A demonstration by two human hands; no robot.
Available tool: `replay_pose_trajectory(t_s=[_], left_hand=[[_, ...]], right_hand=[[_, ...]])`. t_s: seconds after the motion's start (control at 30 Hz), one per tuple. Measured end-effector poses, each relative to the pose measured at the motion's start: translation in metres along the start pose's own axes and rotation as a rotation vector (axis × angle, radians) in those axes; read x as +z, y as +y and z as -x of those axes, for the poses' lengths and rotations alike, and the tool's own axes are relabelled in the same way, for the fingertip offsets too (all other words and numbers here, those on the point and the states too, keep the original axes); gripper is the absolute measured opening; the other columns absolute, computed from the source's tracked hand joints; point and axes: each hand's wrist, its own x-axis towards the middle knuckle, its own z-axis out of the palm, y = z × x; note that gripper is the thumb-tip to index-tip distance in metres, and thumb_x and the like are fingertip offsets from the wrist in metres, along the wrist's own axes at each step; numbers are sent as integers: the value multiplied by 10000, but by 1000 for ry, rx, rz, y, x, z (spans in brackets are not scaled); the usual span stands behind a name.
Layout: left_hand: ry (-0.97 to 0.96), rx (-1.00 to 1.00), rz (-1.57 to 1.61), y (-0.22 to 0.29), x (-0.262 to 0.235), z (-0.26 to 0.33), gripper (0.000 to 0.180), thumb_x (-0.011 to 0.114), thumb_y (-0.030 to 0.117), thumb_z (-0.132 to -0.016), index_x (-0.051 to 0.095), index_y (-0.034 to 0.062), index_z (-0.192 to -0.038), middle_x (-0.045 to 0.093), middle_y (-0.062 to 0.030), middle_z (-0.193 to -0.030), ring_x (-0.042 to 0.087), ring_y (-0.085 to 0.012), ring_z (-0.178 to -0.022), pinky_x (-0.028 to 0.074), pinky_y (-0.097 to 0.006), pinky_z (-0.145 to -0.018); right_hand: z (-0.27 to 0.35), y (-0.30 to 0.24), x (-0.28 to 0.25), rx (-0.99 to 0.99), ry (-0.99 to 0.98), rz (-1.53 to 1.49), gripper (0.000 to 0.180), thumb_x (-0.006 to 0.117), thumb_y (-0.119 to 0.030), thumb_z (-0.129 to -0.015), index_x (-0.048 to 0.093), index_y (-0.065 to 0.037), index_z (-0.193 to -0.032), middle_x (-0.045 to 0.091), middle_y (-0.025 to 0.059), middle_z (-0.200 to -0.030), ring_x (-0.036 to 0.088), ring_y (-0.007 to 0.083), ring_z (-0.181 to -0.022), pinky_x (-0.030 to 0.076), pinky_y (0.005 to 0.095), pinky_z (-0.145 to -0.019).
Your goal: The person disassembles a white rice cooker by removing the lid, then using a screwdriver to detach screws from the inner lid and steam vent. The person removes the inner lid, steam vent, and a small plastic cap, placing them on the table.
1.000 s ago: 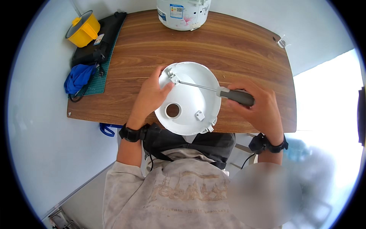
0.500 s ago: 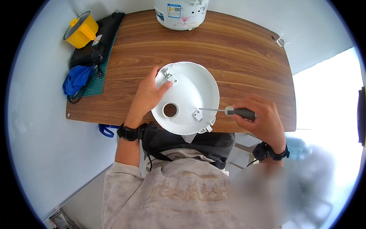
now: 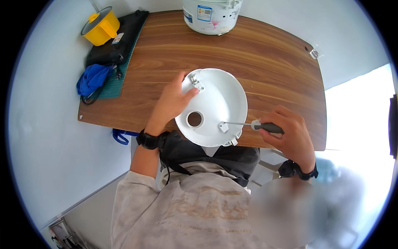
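Observation:
A round white plastic lid shell, hollow side up, lies at the table's near edge. It has a round hole near its lower left and small white brackets at its rim. My left hand grips the shell's left rim, thumb inside beside the upper bracket. My right hand is closed around the dark grey handle of a screwdriver. The screwdriver's thin shaft runs left over the shell, its tip at a small white bracket at the lower right. Whether the tip sits in a screw is too small to tell.
A white rice cooker body stands at the back of the wooden table. At the left, a green cutting mat bears a black flat device, a yellow pot and a blue cloth bundle with a cable.
The whole view has shifted slightly, moving the scene to the right. The screwdriver's tip has come onto the lower right bracket, from just above it. My left hand keeps its hold.

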Motion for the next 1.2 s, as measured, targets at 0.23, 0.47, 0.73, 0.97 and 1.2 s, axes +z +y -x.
replay_pose_trajectory(t_s=[0.23,0.47,0.73,0.97,1.2], left_hand=[[2,-8,-33,-1,2,-2,501,702,221,-914,531,45,-1351,703,-194,-1165,703,-306,-1040,540,-404,-918],[38,27,13,-7,6,-2,485,709,221,-915,537,43,-1332,702,-202,-1164,698,-328,-1059,535,-412,-918],[95,49,-14,-2,13,-5,474,698,221,-923,528,27,-1321,702,-221,-1154,703,-356,-1053,543,-427,-907],[89,7,-1,3,19,-6,487,700,222,-916,525,33,-1329,702,-225,-1152,705,-357,-1044,544,-428,-903],[112,24,-5,-2,21,-9,497,700,245,-918,526,44,-1338,706,-213,-1149,703,-354,-1037,541,-424,-897]], right_hand=[[-1,-18,0,-66,-76,68,215,725,-18,-798,657,-71,-995,572,88,-969,628,305,-767,515,415,-667],[-3,-29,-10,-119,-217,51,295,706,-2,-812,556,-59,-1059,564,95,-1032,640,341,-828,522,424,-680],[4,-19,-4,-88,-81,66,190,715,-77,-886,584,-50,-1021,680,111,-978,677,330,-777,529,405,-642],[-10,-11,11,3,137,230,245,712,-258,-941,562,-65,-958,675,95,-754,654,285,-598,482,378,-519],[-10,-18,6,-22,93,259,209,704,-204,-932,538,-77,-939,655,87,-718,632,316,-593,464,400,-516]])
